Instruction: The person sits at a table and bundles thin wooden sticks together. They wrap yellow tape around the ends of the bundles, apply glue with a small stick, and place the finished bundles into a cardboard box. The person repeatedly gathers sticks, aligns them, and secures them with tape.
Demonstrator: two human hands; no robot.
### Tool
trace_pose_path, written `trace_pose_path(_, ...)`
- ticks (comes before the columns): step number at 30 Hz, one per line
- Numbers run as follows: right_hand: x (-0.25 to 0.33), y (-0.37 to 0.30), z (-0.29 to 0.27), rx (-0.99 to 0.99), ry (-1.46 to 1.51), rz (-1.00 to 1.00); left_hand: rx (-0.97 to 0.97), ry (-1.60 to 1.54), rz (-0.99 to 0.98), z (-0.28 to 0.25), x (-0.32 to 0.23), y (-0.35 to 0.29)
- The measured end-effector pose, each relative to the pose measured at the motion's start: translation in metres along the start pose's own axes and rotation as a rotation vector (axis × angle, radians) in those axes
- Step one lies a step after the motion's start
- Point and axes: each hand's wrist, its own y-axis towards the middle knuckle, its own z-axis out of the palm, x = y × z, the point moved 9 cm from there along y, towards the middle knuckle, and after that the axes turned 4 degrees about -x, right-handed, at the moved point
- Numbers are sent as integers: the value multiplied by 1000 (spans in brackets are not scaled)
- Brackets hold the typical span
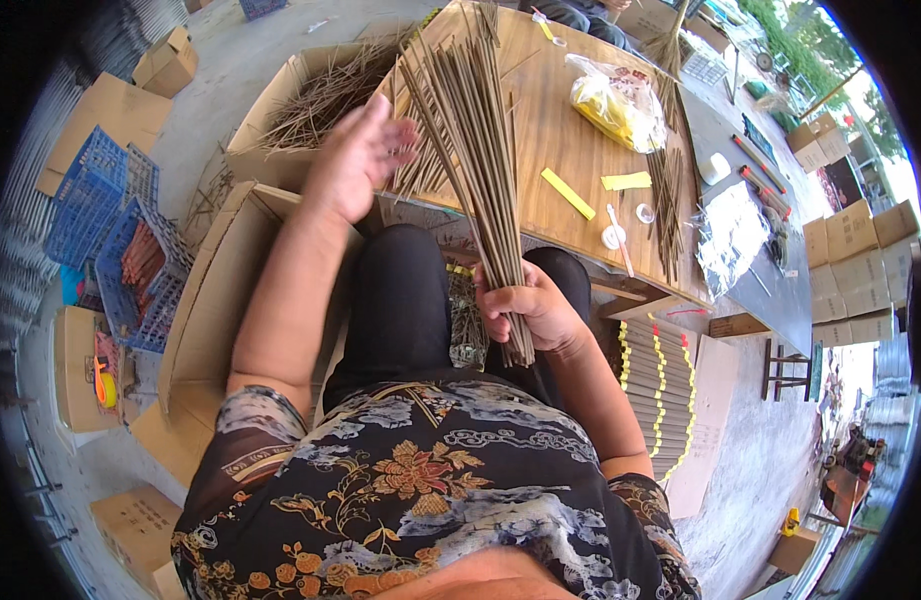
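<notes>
My right hand (533, 308) is closed round the lower end of a bundle of thin brown sticks (480, 150). The bundle stands above my lap, its upper ends fanning out over the near left edge of the wooden table (540, 110). To the left of the bundle, my left hand (365, 155) is raised and holds nothing; its fingers are stretched out and slightly blurred. More loose sticks (425, 160) lie on the table between that hand and the bundle.
Left of the table, a cardboard box (310, 100) holds tangled sticks. Yellow strips (568, 193), a tape roll (613, 237) and a plastic bag (620, 105) lie on the tabletop. Tied bundles (652, 390) rest low on my right. Blue crates (140, 270) stand at left. Another person (590, 18) sits across.
</notes>
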Motion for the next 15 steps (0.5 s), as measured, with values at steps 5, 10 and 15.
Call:
trace_pose_path(5,2,2,7,-14,-42,-2,170,-164,-68,40,36,-38)
trace_pose_path(10,4,-7,1,-80,-302,-93,-120,18,170,8,20,-41)
trace_pose_path(15,-3,-19,8,-81,-360,-68,-85,136,230,21,6,-63)
